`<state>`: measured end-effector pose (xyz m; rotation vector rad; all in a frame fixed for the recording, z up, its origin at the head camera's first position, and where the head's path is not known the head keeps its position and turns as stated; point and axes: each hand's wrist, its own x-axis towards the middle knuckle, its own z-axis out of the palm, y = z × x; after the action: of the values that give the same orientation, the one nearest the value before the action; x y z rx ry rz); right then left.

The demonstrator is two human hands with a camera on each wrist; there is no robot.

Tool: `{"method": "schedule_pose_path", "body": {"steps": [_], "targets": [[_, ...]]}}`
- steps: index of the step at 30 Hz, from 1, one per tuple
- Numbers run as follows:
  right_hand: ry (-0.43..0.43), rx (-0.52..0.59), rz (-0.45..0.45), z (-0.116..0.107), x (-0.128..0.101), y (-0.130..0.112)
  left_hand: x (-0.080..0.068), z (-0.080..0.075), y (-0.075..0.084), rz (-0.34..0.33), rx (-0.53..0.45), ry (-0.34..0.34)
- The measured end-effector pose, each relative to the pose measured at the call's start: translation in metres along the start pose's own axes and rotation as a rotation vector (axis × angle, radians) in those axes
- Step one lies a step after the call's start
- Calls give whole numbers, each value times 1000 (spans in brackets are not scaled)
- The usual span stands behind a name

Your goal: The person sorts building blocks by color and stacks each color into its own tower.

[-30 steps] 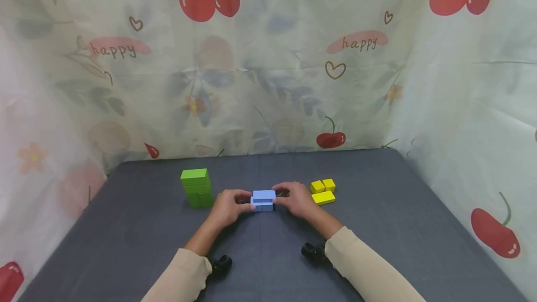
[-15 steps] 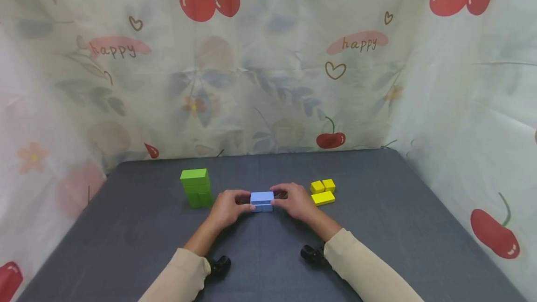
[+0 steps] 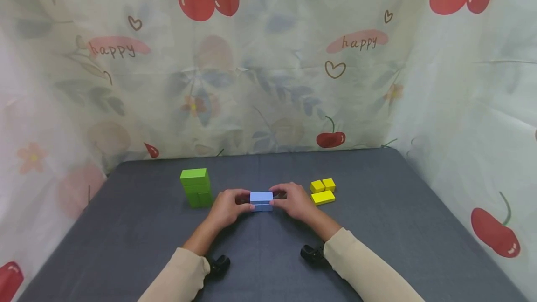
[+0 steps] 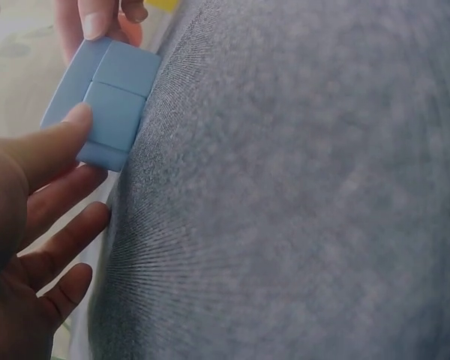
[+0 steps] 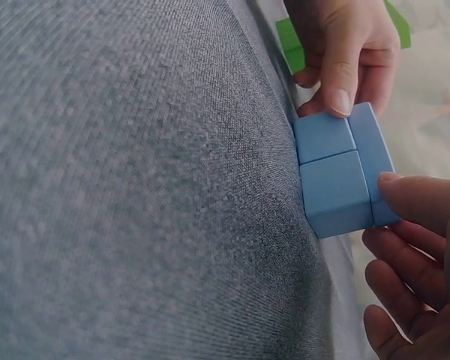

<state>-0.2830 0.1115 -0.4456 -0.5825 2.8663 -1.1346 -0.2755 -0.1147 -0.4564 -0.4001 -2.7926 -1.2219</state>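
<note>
A long light-blue block (image 3: 261, 197) lies flat across two small blue blocks (image 5: 335, 193) set side by side on the dark cloth. Its ends sit nearly flush with theirs. From the left side, my left hand (image 3: 227, 206) pinches the lower row, the thumb (image 4: 76, 126) on the front face of the left small block. Opposite it, my right hand (image 3: 295, 199) pinches the right end of the long block, its thumb (image 5: 405, 193) on that block's front face. The remaining fingers of both hands are spread behind or below, partly hidden in the head view.
Left of the hands stands a green block stack (image 3: 196, 188). Beyond the right hand lie two small yellow blocks (image 3: 323, 185) and a longer yellow block (image 3: 323, 197). Black wrist devices (image 3: 219, 265) hang under both sleeves. A printed curtain (image 3: 268, 106) surrounds the table.
The long blue block has slid slightly left and toward me, now lined up over the two small blocks. My right hand moved a little left with it; my left hand stayed nearly still.
</note>
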Motion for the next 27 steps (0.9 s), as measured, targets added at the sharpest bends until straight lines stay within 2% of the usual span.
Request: {"method": "schedule_pose_path", "body": {"steps": [8, 20, 27], "targets": [[-12, -6, 6, -1, 0, -1, 1, -1, -1, 6, 12, 1], [-15, -14, 12, -2, -1, -2, 0, 0, 0, 55, 70, 5], [2, -12, -8, -1, -2, -4, -1, -1, 1, 57, 53, 6]]}}
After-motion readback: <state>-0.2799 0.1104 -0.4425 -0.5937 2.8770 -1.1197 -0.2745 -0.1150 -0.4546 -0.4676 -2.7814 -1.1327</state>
